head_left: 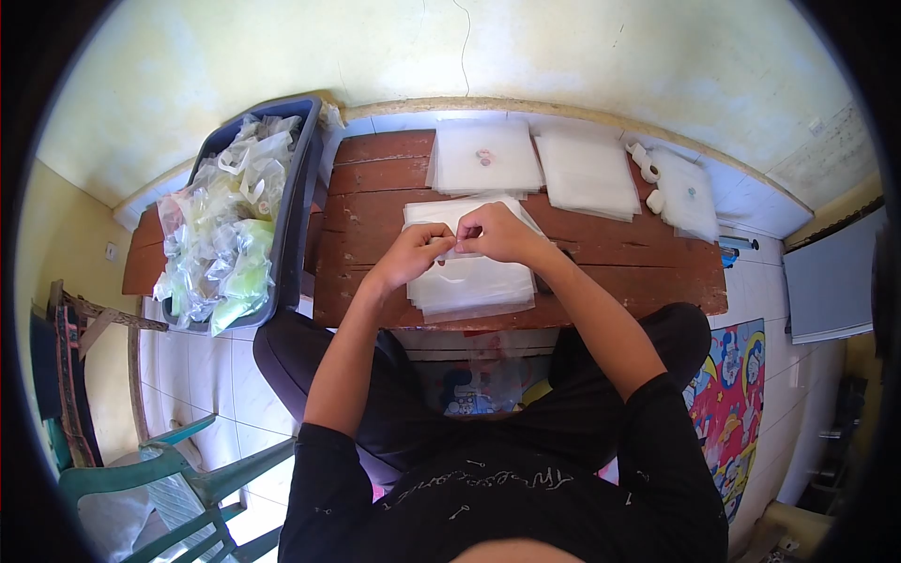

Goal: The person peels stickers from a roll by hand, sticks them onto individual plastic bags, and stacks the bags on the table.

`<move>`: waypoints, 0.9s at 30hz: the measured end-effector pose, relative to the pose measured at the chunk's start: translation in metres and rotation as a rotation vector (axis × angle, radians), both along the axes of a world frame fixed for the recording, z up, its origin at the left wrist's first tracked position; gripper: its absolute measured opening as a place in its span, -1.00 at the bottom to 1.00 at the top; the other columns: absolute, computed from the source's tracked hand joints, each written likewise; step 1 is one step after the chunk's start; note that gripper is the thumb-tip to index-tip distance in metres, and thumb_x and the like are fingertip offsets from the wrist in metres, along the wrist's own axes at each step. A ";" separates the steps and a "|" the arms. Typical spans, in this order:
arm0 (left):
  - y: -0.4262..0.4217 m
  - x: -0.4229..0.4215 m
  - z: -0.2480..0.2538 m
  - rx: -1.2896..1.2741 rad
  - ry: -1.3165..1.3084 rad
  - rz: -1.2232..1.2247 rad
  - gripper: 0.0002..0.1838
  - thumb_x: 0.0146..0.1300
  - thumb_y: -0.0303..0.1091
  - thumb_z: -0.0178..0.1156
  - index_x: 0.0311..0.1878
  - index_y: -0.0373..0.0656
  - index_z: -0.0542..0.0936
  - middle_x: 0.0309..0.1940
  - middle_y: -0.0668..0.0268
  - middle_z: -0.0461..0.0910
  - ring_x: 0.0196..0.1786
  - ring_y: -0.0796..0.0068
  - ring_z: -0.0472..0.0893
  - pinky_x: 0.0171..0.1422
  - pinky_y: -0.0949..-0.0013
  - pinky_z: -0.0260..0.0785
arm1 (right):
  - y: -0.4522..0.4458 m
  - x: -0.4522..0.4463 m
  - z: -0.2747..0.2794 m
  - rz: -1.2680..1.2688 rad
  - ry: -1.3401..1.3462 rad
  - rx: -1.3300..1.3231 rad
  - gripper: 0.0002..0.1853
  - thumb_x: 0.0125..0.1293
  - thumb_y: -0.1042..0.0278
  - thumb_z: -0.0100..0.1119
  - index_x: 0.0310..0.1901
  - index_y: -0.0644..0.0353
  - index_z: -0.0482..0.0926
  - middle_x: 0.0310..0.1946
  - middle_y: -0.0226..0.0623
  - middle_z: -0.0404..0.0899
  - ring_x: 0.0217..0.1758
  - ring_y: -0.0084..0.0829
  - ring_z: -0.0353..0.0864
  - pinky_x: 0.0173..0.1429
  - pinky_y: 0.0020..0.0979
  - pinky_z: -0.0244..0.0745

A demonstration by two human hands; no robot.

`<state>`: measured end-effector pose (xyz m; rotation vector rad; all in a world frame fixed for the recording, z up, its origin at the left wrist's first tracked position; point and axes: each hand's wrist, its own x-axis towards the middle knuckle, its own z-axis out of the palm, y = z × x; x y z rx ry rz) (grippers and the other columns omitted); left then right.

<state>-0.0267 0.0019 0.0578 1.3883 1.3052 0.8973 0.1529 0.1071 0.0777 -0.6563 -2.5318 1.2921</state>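
Note:
My left hand [419, 253] and my right hand [495, 233] meet above a stack of clear plastic bags [474, 286] on the wooden table. Both hands are closed, thumbs and fingertips pinched close together. Whatever lies between the fingertips is too small to make out. Bags in the stack lie slightly fanned, and my hands cover part of them. Just right of the stack, a dark object [542, 284] is partly hidden under my right forearm.
Further stacks of plastic bags [587, 174] line the back of the brown table [375, 202]. White rolls [646, 164] lie beside the right stack [690, 197]. A dark bin [298, 188] full of crumpled plastic [230, 225] stands left. A green chair [131, 474] is at lower left.

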 end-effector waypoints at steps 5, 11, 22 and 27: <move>0.003 0.005 -0.018 0.035 -0.186 0.058 -0.77 0.44 -0.25 0.07 -0.28 -0.15 0.59 -0.50 0.47 0.51 -0.45 0.75 0.40 -0.41 0.59 0.14 | -0.001 -0.001 -0.011 -0.068 0.103 -0.021 -0.86 0.00 0.42 0.41 -0.43 0.28 0.67 -0.59 -0.25 0.63 -0.54 -0.48 0.51 -0.37 -0.46 0.41; 0.002 0.005 -0.016 -0.046 -0.365 0.172 -0.77 0.46 -0.28 0.04 -0.28 -0.18 0.56 -0.47 0.43 0.53 -0.44 0.71 0.45 -0.39 0.55 0.24 | -0.009 -0.007 -0.016 -0.150 0.310 0.005 -0.79 -0.02 0.35 0.44 -0.44 0.31 0.64 -0.59 -0.14 0.59 -0.54 -0.36 0.52 -0.38 -0.39 0.41; -0.003 -0.002 0.003 -0.100 -0.313 0.071 -0.77 0.41 -0.24 0.12 -0.27 -0.20 0.57 -0.44 0.40 0.55 -0.38 0.65 0.47 -0.29 0.48 0.33 | -0.004 0.004 0.004 -0.031 0.001 0.007 -0.70 -0.01 0.22 0.48 -0.35 0.27 0.70 -0.56 -0.10 0.60 -0.52 -0.29 0.53 -0.34 -0.34 0.42; -0.006 -0.007 0.013 -0.143 -0.190 -0.030 -0.78 0.35 -0.24 0.23 -0.26 -0.22 0.60 -0.42 0.35 0.58 -0.36 0.63 0.50 -0.23 0.50 0.34 | -0.003 0.004 0.003 -0.006 0.002 0.023 -0.75 0.01 0.24 0.47 -0.33 0.22 0.73 -0.56 -0.11 0.62 -0.52 -0.30 0.53 -0.35 -0.34 0.42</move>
